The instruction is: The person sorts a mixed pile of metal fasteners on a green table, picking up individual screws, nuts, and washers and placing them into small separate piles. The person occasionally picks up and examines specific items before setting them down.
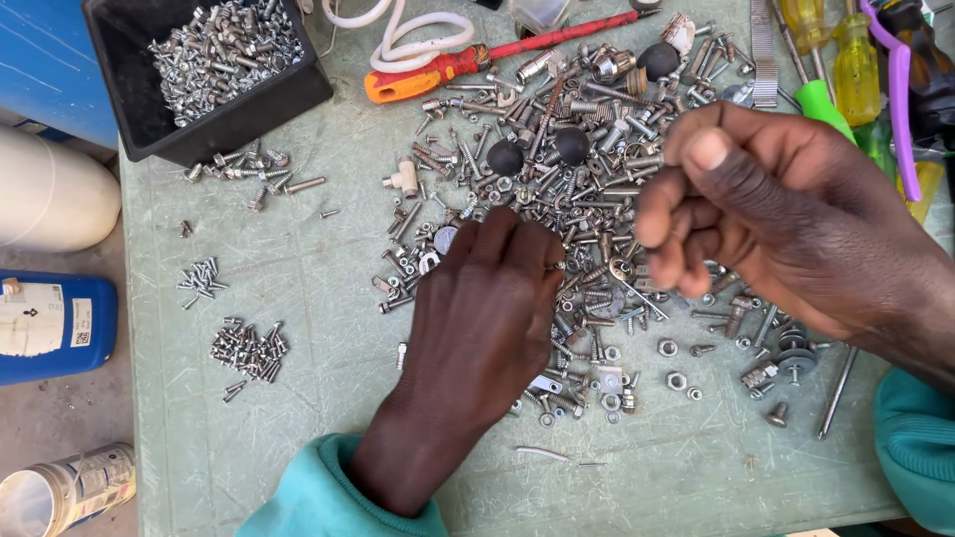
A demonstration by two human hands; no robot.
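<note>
- Off the table's left edge, a blue canister (50,326) and a white rounded container (50,199) are seen on the floor, smooth plastic both.
- At the far-left corner a black plastic bin (119,89) is filled with bright, threaded screws (227,45).
- Near the left edge, two small sorted clusters of short screws (247,350) are laid out on the scuffed, pale green table (298,268); they could be scattered if the sleeve were dragged across them.
- The left hand (482,318) is pressed palm-down at the near side of the big heap of mixed hardware (587,199), fingers curled into the pile; whether anything is pinched cannot be told.
- The heap is made up of nuts, washers, bolts and a few black round knobs, all hard, shiny and loose, so pieces could be flicked off the near edge by a quick sweep.
- At the far edge an orange-and-red screwdriver (468,60) is lying aslant.
- The right hand (766,209) is raised above the heap's right side, fingers bunched nearly closed; a small part may be held, but it is not shown, and one could be dropped back into the pile.
</note>
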